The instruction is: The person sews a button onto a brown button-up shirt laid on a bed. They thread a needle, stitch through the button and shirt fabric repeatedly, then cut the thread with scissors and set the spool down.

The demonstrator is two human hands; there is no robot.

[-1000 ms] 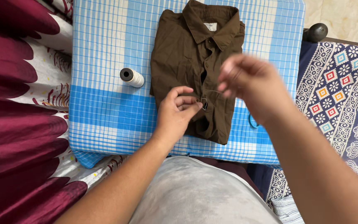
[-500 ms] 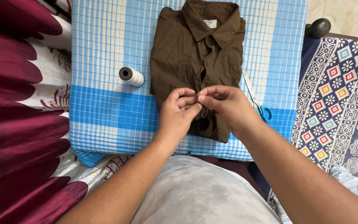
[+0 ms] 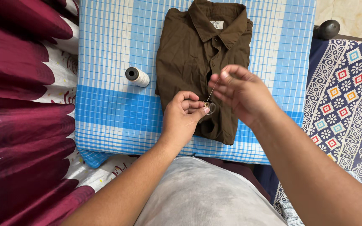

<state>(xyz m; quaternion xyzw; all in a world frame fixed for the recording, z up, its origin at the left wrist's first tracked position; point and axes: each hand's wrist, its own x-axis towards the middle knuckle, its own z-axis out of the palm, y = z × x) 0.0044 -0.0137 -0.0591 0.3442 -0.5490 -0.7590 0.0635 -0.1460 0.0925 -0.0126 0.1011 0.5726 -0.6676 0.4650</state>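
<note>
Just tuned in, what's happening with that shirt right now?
A person is hand-sewing on a folded brown shirt lying on a blue checked cloth. The left hand pins a small button against the shirt's front near its lower edge. The right hand is raised just above it, pinching the top of a taut thread that runs up from the button. A spool of white thread lies on the cloth, left of the shirt.
</note>
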